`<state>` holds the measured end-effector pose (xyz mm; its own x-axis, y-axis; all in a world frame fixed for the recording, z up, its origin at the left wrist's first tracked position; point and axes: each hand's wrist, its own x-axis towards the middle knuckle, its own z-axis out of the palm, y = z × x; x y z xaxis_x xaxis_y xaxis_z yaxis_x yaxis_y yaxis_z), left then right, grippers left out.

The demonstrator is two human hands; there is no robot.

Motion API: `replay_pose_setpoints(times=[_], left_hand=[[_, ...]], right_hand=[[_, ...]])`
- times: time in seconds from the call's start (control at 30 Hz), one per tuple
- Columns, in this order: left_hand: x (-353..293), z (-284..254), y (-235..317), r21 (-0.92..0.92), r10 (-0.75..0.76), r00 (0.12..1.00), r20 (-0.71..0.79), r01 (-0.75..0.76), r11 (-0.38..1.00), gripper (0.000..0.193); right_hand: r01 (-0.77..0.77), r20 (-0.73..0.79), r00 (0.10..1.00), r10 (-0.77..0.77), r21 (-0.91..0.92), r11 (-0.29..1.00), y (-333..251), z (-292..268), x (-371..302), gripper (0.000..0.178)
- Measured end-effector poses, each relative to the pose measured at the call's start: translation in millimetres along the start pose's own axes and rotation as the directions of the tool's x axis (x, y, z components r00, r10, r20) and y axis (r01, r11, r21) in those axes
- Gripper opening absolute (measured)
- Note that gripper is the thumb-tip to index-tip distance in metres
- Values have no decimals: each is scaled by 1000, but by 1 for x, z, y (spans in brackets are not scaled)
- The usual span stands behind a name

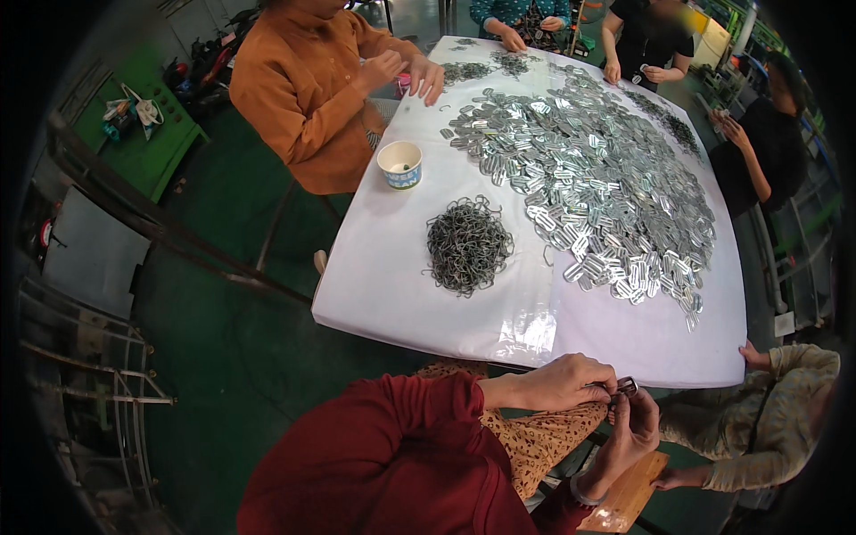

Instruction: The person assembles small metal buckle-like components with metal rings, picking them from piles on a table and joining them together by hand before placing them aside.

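Just past the table's near edge, my two hands meet over my lap. My right hand (635,428) is closed, with thumb and fingers pinching a small shiny slotted metal plate (628,386). From the left, my left hand (571,382) reaches to the same plate, its thumb and fingertips pressed together; what they pinch is too small to make out. On the white-covered table (401,294) in front of me lies a tangled pile of dark wire hooks (468,247). A broad heap of silvery slotted metal plates (606,187) spreads across the middle and right of the table.
A paper cup (400,166) stands near the left edge. A person in orange (299,89) sits at the left; several others sit or stand around the far and right sides. Smaller hook piles (465,71) lie farther back. A wooden stool (629,499) is below my right hand.
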<state>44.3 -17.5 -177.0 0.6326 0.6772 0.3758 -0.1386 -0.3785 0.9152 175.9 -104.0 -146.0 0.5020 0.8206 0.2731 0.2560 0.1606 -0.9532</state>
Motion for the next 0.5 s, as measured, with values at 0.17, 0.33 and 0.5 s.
replay_pose_setpoints(times=[0.17,0.33,0.5], left_hand=[[-5,2,-7,83,-13,1000,2,13,996,15],[-6,8,-24,-61,-160,985,68,164,985,12],[-20,-5,-17,-174,-304,944,124,323,930,13]], right_hand=[[-77,-46,996,79,35,996,4,-8,-6,16],[-118,-129,986,102,-117,986,1,-2,6,14],[-146,-43,988,151,114,983,8,6,-4,18]])
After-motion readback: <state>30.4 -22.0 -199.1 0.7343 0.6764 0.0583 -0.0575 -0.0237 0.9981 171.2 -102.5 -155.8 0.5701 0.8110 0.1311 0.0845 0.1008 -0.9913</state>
